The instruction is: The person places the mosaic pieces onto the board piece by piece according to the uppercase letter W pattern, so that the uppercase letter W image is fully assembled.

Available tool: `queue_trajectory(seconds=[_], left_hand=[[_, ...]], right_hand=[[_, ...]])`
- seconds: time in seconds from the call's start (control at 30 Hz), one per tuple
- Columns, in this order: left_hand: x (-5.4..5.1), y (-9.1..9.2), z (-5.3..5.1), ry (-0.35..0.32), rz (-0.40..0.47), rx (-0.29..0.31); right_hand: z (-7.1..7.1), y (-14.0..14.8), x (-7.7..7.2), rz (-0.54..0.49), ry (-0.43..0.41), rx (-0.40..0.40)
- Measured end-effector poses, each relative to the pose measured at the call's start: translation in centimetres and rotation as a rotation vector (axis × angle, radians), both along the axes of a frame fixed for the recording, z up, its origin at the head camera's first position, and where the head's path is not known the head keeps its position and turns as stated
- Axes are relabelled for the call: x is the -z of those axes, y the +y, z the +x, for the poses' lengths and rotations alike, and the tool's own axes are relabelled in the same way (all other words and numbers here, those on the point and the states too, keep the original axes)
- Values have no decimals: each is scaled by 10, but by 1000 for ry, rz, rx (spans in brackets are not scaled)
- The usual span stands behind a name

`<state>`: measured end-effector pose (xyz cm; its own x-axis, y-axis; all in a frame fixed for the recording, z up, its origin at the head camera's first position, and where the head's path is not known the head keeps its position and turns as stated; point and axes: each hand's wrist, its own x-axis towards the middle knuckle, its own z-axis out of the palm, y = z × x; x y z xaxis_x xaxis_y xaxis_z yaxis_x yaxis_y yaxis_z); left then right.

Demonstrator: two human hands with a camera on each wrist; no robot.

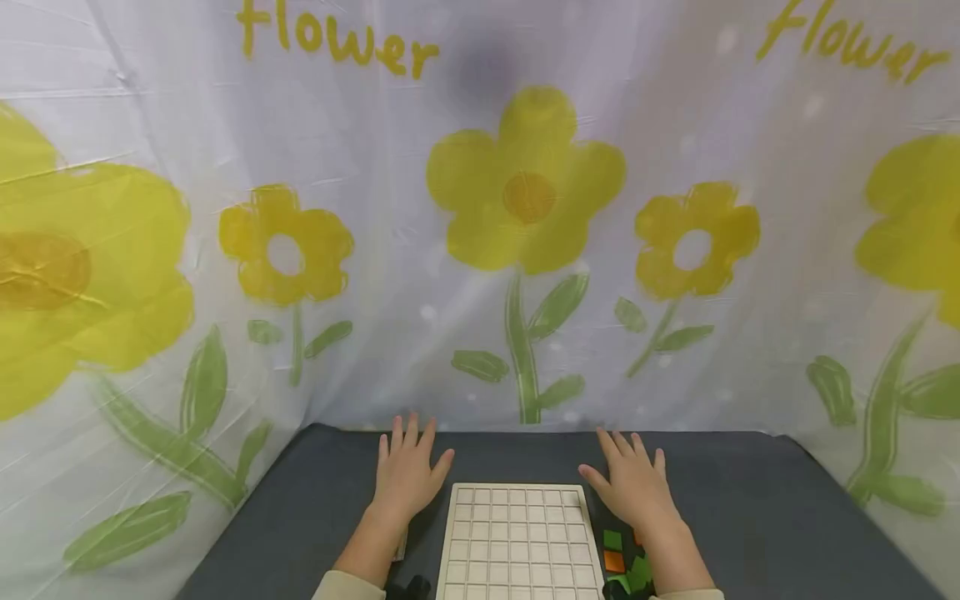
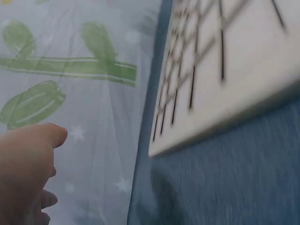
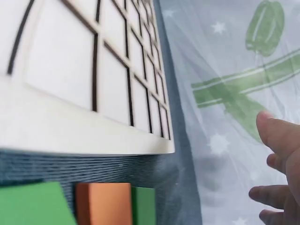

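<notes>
The board [image 1: 519, 533], pale and ruled into square cells, is set flat at the middle of the table [image 1: 757, 525], its near edge cut off by the bottom of the head view. Just beside its right edge, green and orange blocks [image 1: 613, 562] are loosely gathered, some partly hidden by the right wrist; all the blocks that can be seen are outside the board. By the left wrist, a pale piece [image 1: 400, 547] is mostly covered and cannot be identified. The step in hand is judged to be a pause with both hands spread, no handling being under way; for any block to be taken up, the right hand [image 1: 633, 483] would have to be drawn back and its fingers closed. The board is flanked by the two hands, neither touching it: the left hand [image 1: 405, 475] is held at its far left corner, the right at its far right. Both are turned back-up, fingers extended and parted, thumbs angled inward, and nothing is held by either. Whether the table is touched by the fingertips cannot be told. Beyond them, the flower-printed cloth [image 1: 397, 167] is hung behind the table's far edge.
</notes>
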<state>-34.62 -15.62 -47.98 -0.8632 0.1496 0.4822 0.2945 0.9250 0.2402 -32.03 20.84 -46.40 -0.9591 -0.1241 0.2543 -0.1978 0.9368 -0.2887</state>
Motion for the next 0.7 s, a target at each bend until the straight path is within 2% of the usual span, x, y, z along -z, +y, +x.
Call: queue_trajectory(seconds=[0.1,0.2,0.27,0.43,0.57,0.7], left_hand=[[-3,-4,1,-53,-25,0],[-2,-10,6,-101,-53,0],[-3,-14,8,-115,-62,19],[-2,-22,23,-109,-65,75],[-5,-29,31,-97,-38,109],[-8,-33,38,-130,-9,152]], right_hand=[[2,0,-7,1,0,-15],[7,-1,-10,6,-18,-32],[10,-1,-14,14,-34,-38],[19,-3,-21,45,-64,-57],[21,-1,-29,58,-37,-91],[26,5,-36,64,-18,-107]])
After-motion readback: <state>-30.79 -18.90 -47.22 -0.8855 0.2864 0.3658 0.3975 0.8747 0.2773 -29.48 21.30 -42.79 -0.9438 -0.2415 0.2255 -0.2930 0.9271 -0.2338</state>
